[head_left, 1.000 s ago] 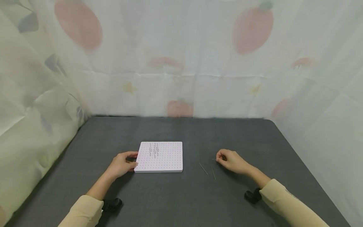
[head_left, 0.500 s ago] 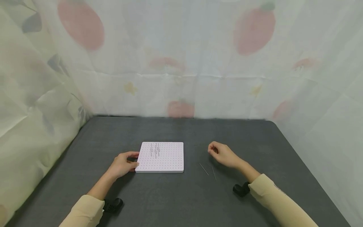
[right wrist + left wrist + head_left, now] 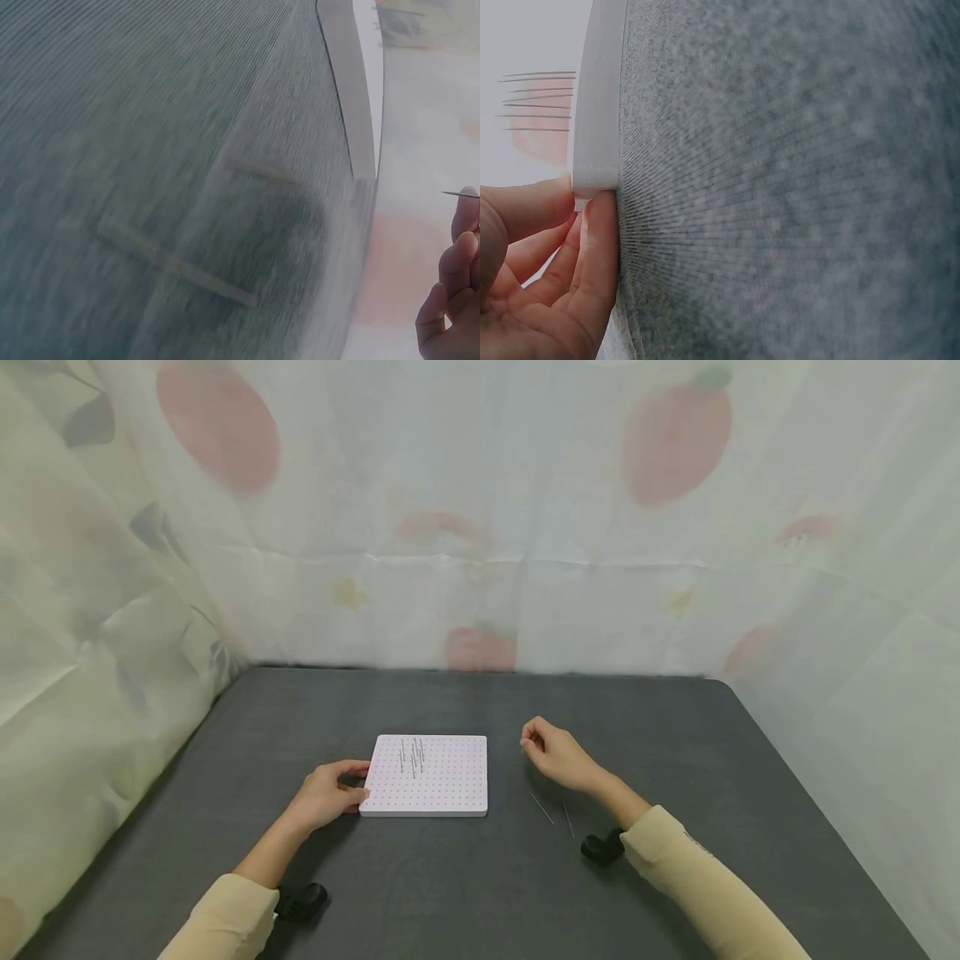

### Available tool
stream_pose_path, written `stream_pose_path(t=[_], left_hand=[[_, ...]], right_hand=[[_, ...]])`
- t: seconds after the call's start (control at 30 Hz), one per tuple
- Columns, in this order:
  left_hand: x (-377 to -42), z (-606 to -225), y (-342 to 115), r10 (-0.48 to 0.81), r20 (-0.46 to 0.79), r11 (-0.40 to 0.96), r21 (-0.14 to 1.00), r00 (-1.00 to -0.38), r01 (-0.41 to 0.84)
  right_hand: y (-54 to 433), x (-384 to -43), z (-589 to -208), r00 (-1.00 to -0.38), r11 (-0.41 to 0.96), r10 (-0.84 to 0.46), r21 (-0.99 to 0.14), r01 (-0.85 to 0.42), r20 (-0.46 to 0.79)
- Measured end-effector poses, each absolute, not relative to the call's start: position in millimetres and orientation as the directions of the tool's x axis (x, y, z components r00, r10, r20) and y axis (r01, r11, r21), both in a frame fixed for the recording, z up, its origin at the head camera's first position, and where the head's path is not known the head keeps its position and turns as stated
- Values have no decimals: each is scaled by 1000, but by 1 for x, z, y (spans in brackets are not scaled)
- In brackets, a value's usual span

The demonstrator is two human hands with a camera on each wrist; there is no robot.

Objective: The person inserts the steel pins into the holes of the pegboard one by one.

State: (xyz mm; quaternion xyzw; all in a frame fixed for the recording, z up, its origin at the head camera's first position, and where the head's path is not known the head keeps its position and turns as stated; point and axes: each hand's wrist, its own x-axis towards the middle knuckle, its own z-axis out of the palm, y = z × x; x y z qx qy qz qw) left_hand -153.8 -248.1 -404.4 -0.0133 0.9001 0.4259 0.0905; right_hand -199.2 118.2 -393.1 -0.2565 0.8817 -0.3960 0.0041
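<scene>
A white pegboard point(image 3: 450, 785) with rows of small holes lies on the dark table. Several thin metal pins point(image 3: 413, 758) stand upright in its upper left part. At the board's left edge, my left hand point(image 3: 321, 796) grips it between thumb and fingers; the left wrist view shows the thumb point(image 3: 544, 204) and fingertips right at the board's corner. My right hand point(image 3: 558, 755) is raised to the right of the board and pinches another thin metal pin point(image 3: 454, 194), whose end sticks out past the fingertips in the right wrist view.
Two loose pins, a left one point(image 3: 542, 808) and a right one point(image 3: 568, 820), lie on the table point(image 3: 465, 893) right of the board. A light curtain point(image 3: 570, 610) with fruit prints hangs behind the table and along its sides.
My right hand has moved left and away from me, from beside the loose pins toward the board, carrying its pin. The left hand has kept its hold on the board.
</scene>
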Motion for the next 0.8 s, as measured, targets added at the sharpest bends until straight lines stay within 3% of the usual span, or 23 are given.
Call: stream_pose_path(t=[0.8], left_hand=[[-155, -405, -245, 48, -178, 640, 761, -983, -107]], right_hand=[[56, -205, -397, -835, 485, -512, -734, -476, 203]])
